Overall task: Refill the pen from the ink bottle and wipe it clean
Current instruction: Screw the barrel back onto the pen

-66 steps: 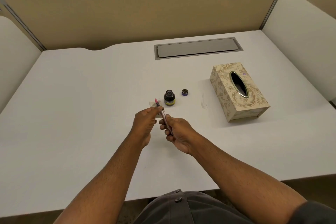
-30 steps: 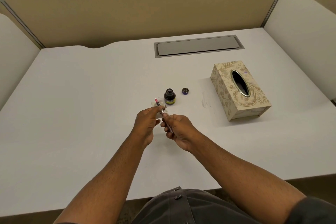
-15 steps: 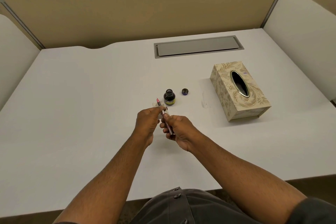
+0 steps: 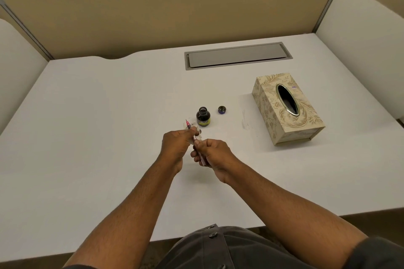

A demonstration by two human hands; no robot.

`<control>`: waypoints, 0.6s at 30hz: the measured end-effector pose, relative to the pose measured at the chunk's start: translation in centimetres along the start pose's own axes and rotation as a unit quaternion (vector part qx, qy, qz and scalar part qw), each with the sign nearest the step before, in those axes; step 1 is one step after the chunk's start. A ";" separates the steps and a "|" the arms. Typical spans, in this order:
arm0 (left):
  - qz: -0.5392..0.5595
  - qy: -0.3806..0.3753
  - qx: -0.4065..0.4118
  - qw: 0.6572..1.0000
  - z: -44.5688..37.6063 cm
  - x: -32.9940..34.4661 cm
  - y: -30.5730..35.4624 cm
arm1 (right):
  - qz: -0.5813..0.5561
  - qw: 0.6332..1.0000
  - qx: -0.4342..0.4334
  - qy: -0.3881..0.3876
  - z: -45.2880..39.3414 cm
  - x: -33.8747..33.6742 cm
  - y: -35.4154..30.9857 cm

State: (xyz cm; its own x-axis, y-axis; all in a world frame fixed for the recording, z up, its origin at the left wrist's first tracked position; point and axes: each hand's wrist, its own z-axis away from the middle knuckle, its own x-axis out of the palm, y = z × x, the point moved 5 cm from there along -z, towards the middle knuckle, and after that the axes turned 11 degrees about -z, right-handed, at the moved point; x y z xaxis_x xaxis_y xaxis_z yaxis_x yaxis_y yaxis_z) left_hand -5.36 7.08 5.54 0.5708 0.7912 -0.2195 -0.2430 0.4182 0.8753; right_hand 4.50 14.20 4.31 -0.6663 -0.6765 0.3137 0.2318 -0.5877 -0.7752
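Observation:
A thin pen [image 4: 188,125] with a pink front end points away from me, just left of the open dark ink bottle [image 4: 203,117]. My left hand [image 4: 176,145] pinches the pen's front part with a small white tissue [image 4: 196,135] around it. My right hand [image 4: 213,155] grips the pen's metallic barrel lower down. The bottle's cap [image 4: 222,110] lies upside down to the right of the bottle.
A patterned beige tissue box [image 4: 286,108] stands on the right of the white desk [image 4: 98,137]. A grey cable hatch [image 4: 237,55] is set in the desk near the partition wall. Faint smudges mark the desk left of the box.
Both hands have kept their hold on the pen and stayed almost still. The pen's tip has shifted slightly nearer to the ink bottle.

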 end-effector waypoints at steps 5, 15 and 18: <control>-0.018 0.001 0.003 1.000 0.4 0.2 0.1 | 0.020 0.999 0.023 -0.027 0.0 -0.4 0.1; -0.287 0.097 0.142 0.942 1.2 -0.4 1.5 | 0.235 0.957 -0.130 0.110 -0.9 -5.0 -3.1; -0.466 0.144 0.227 0.843 0.8 -0.9 0.5 | 0.321 0.915 -0.160 0.186 -1.4 -7.1 -3.0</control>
State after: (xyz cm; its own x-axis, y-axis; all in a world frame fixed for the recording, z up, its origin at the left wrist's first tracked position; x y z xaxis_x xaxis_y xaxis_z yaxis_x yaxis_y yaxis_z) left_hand -5.37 6.22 6.49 0.1183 0.3163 -0.9413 0.5688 0.7554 0.3253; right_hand 7.50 21.39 3.64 -0.6744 -0.6035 -0.4253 0.4806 0.0785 -0.8734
